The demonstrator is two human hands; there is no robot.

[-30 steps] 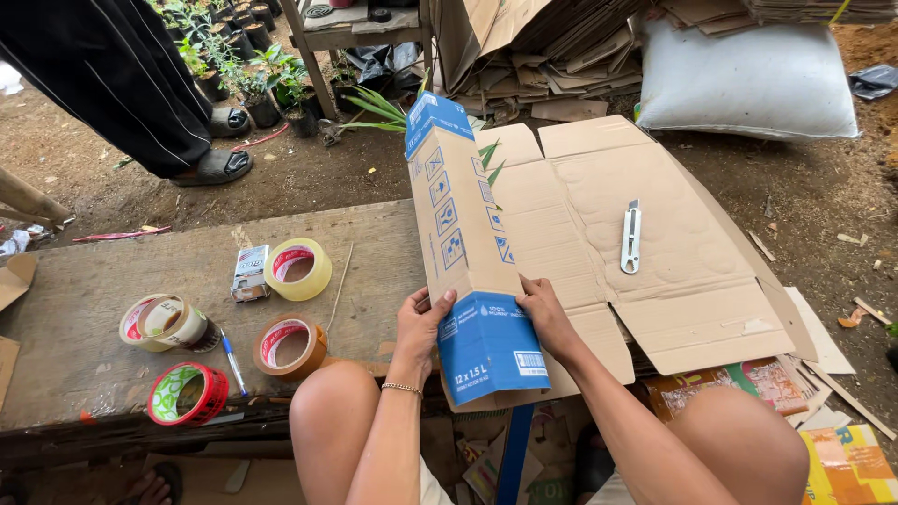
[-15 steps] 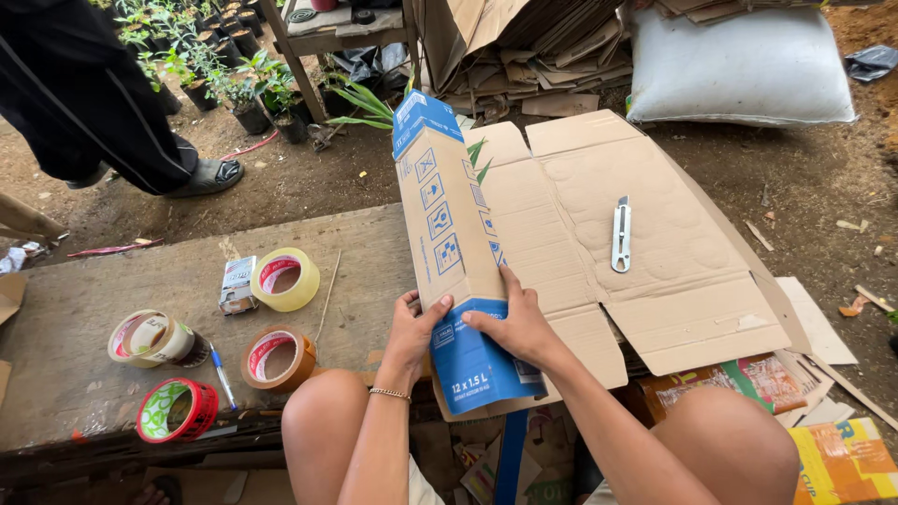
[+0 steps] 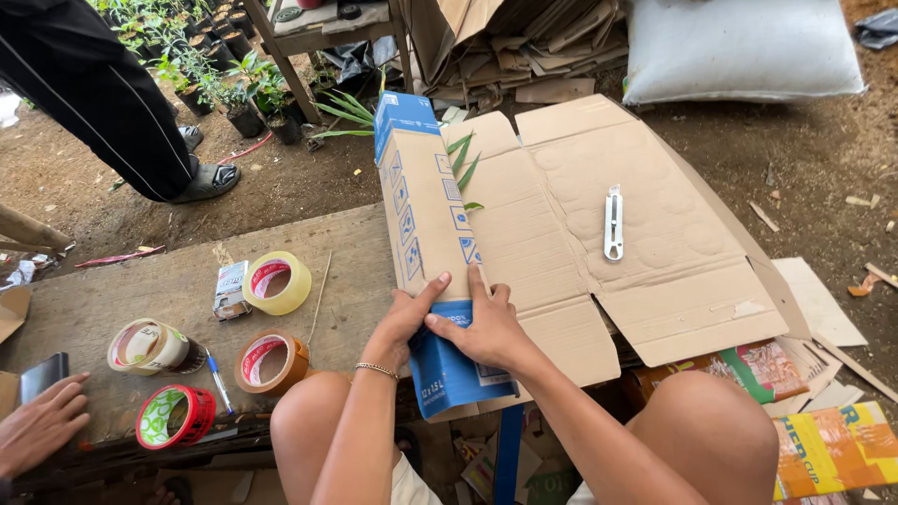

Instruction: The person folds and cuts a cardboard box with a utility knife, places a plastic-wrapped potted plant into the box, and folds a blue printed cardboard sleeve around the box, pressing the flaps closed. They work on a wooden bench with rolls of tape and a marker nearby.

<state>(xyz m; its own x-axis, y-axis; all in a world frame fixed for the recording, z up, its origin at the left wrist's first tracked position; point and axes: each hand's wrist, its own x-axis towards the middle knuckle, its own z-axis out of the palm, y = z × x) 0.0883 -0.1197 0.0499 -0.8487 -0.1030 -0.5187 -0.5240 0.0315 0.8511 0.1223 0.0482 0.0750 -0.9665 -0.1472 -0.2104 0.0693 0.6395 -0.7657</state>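
While both hands press on it, a flattened brown cardboard box with blue printed ends [image 3: 561, 243] lies across the grey wooden worktop [image 3: 140, 290] and over the person's knees. The left hand [image 3: 404, 323] curls its fingers against the upright folded panel; the right hand [image 3: 486, 329] lies flat on the crease, fingers spread. It looks light, stiff yet bendable, best held along its folds. A white utility knife [image 3: 614, 223] rests on it; tape rolls [image 3: 276, 282] sit nearby.

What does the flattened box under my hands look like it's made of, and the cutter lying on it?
Flattened box: matte brown cardboard with blue printed end flaps, creased along fold lines; probably corrugated. Cutter: pale grey and slightly glossy, either metal or plastic.
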